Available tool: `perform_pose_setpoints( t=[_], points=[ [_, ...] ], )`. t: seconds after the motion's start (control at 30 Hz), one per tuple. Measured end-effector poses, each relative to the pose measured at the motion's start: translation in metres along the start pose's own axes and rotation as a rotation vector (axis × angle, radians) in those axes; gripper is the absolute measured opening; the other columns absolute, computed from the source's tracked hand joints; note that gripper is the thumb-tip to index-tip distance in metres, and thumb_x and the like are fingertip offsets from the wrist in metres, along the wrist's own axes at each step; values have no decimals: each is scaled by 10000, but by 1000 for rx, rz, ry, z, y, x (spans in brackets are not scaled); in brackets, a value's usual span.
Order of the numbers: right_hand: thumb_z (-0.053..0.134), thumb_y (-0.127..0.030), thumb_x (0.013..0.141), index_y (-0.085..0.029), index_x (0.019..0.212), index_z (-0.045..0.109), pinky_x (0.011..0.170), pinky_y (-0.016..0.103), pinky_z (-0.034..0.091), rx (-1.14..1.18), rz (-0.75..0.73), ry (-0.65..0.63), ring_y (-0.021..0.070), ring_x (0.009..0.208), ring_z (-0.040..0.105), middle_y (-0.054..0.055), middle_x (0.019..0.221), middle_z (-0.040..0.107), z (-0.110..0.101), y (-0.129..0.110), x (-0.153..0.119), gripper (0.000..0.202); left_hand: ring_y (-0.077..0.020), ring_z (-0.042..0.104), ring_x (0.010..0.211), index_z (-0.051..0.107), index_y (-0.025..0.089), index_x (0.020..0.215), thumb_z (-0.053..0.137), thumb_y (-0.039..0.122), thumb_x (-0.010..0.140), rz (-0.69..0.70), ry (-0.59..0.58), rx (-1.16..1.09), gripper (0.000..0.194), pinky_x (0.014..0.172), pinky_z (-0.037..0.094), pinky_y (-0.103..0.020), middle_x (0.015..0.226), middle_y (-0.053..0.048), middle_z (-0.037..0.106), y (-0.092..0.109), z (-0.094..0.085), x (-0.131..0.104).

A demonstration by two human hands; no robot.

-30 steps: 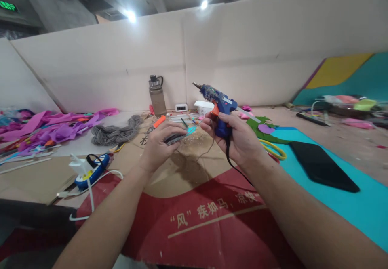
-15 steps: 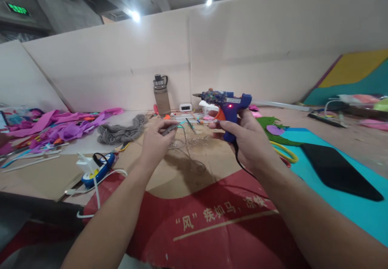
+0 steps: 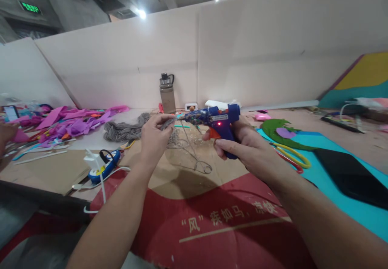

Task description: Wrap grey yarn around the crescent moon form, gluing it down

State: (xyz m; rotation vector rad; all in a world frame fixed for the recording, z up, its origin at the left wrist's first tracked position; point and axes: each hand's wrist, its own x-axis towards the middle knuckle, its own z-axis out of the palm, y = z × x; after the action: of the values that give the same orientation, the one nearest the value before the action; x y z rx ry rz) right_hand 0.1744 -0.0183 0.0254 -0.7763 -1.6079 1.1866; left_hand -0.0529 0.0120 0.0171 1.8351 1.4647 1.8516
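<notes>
My right hand [image 3: 242, 139] is wrapped around the handle of a blue hot glue gun [image 3: 224, 129], with fingers by its orange trigger and a small red light glowing on its side. The gun's nozzle points left, right at the fingertips of my left hand [image 3: 154, 137]. Pinched in my left hand is a piece of grey yarn [image 3: 169, 124], partly hidden by the fingers; whether the nozzle touches it I cannot tell. A loose strand of yarn curls below on the cardboard [image 3: 169, 184]. A grey yarn skein [image 3: 119, 132] lies just left of my left hand.
A blue power strip [image 3: 104, 167] with white plugs and cables sits left. A bottle [image 3: 167, 98] stands by the back panel. Right are yellow and red handles [image 3: 295, 158] and a black flat device [image 3: 351, 174]. Purple paper [image 3: 75, 127] and another person's hand [image 3: 6, 133] are far left.
The glue gun has moved left and down, bringing its nozzle to my left fingertips. The yarn piece in my left hand has tilted, and the view has swung slightly left.
</notes>
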Motion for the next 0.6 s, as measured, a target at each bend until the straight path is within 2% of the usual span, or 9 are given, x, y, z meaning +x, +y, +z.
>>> perform_pose_setpoints(
  t=[0.3,0.6],
  points=[
    [664,-199,816,-246,1149,618,566,277,460,2,-46,33,133,632,527,10,890,685,-3,10,3,339,-182,704,905,750,195,890,690,136,741,54,-5,28,171,817,558,-303,926,-35,763,4,0,-3],
    [652,-225,825,-254,1187,595,569,285,467,-35,-45,28,127,627,526,8,900,668,-2,8,3,368,-177,694,896,755,213,885,672,134,746,79,-16,82,180,789,548,-298,928,-27,760,4,0,-3]
  ],
)
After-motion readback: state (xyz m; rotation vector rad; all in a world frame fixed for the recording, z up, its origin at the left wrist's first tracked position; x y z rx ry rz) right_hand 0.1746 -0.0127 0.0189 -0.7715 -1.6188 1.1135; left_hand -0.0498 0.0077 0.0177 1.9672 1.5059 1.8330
